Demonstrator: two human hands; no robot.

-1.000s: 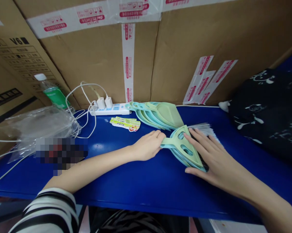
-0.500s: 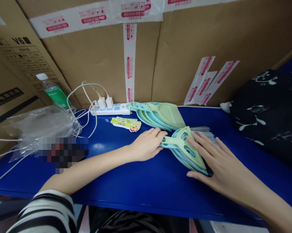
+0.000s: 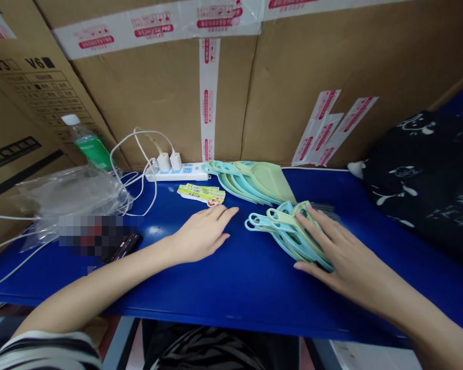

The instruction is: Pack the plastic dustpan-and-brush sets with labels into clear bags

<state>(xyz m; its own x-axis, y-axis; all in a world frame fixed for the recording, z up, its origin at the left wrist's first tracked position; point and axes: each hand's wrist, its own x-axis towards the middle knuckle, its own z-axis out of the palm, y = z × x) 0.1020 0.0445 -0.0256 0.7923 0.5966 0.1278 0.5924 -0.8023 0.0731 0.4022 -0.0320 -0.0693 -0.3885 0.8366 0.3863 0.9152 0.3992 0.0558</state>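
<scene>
I see right hand spread flat on fanned scoops; left hand open, left of them on blue table

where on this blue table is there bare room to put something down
Bare blue table lies along the near edge, between the left hand and right hand. The back is crowded: power strip, labels, stacked scoops, plastic bags at left.
</scene>
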